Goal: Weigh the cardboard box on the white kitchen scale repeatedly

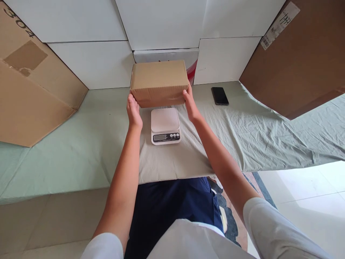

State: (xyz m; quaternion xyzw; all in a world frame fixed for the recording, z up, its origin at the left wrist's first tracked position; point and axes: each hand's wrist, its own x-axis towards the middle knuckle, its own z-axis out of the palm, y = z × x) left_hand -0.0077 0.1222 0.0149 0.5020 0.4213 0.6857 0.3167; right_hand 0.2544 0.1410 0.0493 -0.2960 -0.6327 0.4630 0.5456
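Both my hands hold a closed brown cardboard box [159, 77] by its two ends, just beyond and above a white kitchen scale [165, 120]. My left hand [134, 112] presses against the box's left end near the lower front corner. On the opposite end, my right hand [191, 102] grips with the thumb over the front edge; its other fingers are mostly hidden behind the box. The scale lies on the cloth between my forearms, its bare platform toward the box and its display and buttons toward me. The display's reading is not legible.
A black phone [220, 96] lies right of the scale on the pale green cloth [102, 133]. Large cardboard panels stand at the left [35, 82] and the right [299, 61]. White panels [161, 21] form the back, with a white-and-red item [192, 68] behind the box.
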